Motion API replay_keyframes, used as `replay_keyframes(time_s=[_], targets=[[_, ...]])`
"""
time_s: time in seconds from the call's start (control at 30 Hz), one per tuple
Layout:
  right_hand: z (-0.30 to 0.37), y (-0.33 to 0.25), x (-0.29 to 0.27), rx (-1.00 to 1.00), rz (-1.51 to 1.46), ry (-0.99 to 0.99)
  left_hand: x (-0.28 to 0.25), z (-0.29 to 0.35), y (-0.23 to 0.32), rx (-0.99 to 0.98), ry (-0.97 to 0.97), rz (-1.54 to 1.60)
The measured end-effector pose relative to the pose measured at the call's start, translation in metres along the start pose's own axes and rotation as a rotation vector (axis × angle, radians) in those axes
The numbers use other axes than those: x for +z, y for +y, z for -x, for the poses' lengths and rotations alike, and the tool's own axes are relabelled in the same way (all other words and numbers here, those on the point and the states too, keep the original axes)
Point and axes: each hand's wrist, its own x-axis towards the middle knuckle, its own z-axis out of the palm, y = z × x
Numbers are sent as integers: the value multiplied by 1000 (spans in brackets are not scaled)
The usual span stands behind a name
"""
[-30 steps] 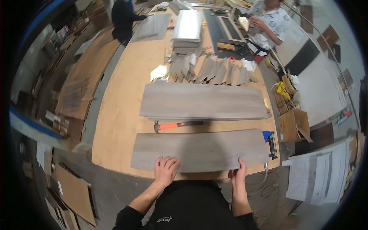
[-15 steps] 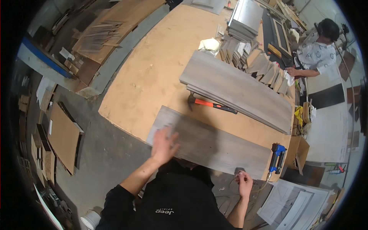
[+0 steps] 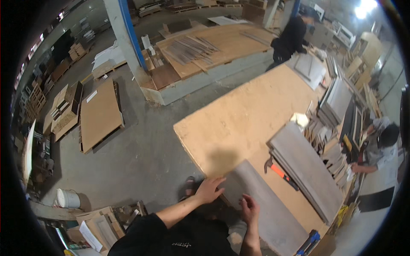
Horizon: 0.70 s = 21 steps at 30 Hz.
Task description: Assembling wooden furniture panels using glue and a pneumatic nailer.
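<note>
A long grey wood-look board (image 3: 273, 215) lies along the near edge of the workbench. My left hand (image 3: 209, 190) is at the board's far-left end, fingers stretched out and resting at its corner. Over the board's near edge is my right hand (image 3: 250, 210), its fingers curled together; whatever they may hold is hidden. A claw hammer (image 3: 281, 174) with an orange and black handle lies beyond the board, beside a stack of similar grey boards (image 3: 305, 164). At the board's near-right end lies a blue air nailer (image 3: 308, 243).
The tan workbench (image 3: 239, 115) stretches away to the far right. Wood offcuts (image 3: 316, 132) and a white crumpled item (image 3: 300, 120) lie past the stack. Two people (image 3: 290, 40) (image 3: 384, 143) stand by the bench. On the floor are a flat brown panel (image 3: 101, 114) and a white bucket (image 3: 68, 199).
The view has swung to the left. My left hand has moved to the board's end corner. My right hand has gone from the nailer end leftward along the board; the small dark pad it held is no longer visible.
</note>
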Motion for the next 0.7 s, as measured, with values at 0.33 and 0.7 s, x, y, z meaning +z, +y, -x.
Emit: replay_keyframes(time_s=[0.33,0.7], targets=[[-103,-78,237,-81,-190,-225,-119,48,-184,-218,60,251],[-302,-185,393,-235,572,359,-359,-31,-330,-648,280,301]])
